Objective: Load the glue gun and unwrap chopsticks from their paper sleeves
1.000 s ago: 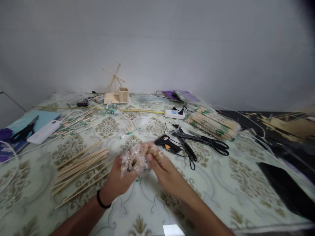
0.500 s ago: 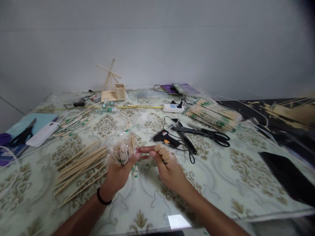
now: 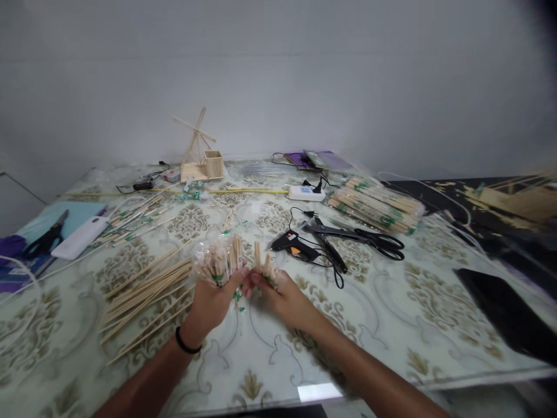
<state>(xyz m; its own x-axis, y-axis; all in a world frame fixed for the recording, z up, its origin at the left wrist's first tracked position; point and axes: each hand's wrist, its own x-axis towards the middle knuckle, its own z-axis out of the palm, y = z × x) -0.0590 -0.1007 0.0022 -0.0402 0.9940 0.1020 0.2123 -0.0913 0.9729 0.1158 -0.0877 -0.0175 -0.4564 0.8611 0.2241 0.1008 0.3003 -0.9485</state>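
My left hand [image 3: 213,307], with a black band at the wrist, is closed around a bundle of wrapped chopsticks [image 3: 217,264] in clear plastic with green print. Close against it, my right hand [image 3: 278,296] is also closed, and pale chopsticks [image 3: 257,254] stick up out of its grip. The fingertips of both hands meet or nearly meet between the two bunches. Bits of green-printed wrapper [image 3: 238,299] hang below the left thumb. To the left of my left hand, bare wooden sticks [image 3: 148,290] lie in a loose pile on the patterned tablecloth.
A black glue gun [image 3: 300,247], large black scissors [image 3: 378,241] and a packed bundle of chopsticks [image 3: 376,206] lie to the right. Behind are a white power strip [image 3: 307,193] and a small wooden windmill model [image 3: 202,168]. A black phone-like slab [image 3: 505,313] lies far right.
My right hand has turned and drawn in toward the left, its extended index finger now curled. The chopsticks in it now point upright. My left hand has hardly moved.
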